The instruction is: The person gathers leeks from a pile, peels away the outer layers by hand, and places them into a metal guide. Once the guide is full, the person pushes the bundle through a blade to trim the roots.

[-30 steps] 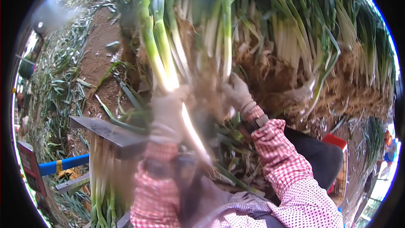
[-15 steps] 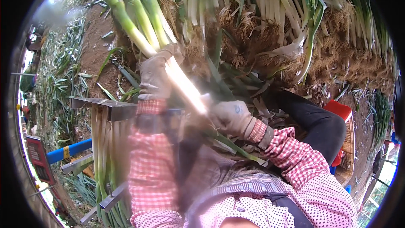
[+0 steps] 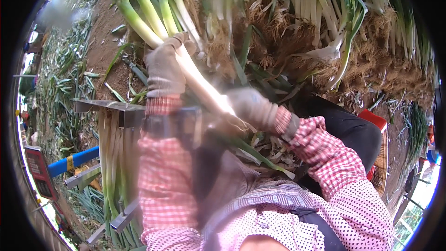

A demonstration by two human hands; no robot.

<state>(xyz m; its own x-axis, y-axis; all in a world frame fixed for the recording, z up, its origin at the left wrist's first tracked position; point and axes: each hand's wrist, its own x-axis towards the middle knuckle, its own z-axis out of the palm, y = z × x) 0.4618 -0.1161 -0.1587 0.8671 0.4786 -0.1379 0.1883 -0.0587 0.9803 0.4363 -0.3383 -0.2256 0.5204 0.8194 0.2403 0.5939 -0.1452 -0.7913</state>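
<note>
While the wearer's torso, in a pink dotted garment (image 3: 357, 209), fills the lower edge, both forearms extend forward in red-and-white checked sleeves (image 3: 165, 176). A black-trousered knee (image 3: 355, 130) stands to the right. A loose flat green leaf (image 3: 265, 158) lies ahead of the lap.

The right hand (image 3: 253, 109), in a pale fabric glove, is at the root end of a small bunch of long green onions with white shafts (image 3: 200, 81). Motion blur covers its fingers; whether they pinch the roots cannot be told. The left hand (image 3: 165, 67), gloved likewise, has its fingers closed around the shafts higher up. The bunch lies slantwise between the hands, green tops toward the upper left, white ends toward the right hand.

At left, beside the left forearm, is a grey metal plate (image 3: 127, 111), with further onion stalks (image 3: 111, 158) below it. Beyond are a blue bar (image 3: 76, 159) and a dark red panel (image 3: 41, 172). At right, past the knee, a red object (image 3: 373, 118) tops a brown wicker basket (image 3: 381, 158).

Ahead, a dense row of untrimmed onions (image 3: 306, 0) displays brown, hairy roots. Farther left, green leaf litter (image 3: 60, 79) covers the ground beside bare brown soil (image 3: 104, 42).
</note>
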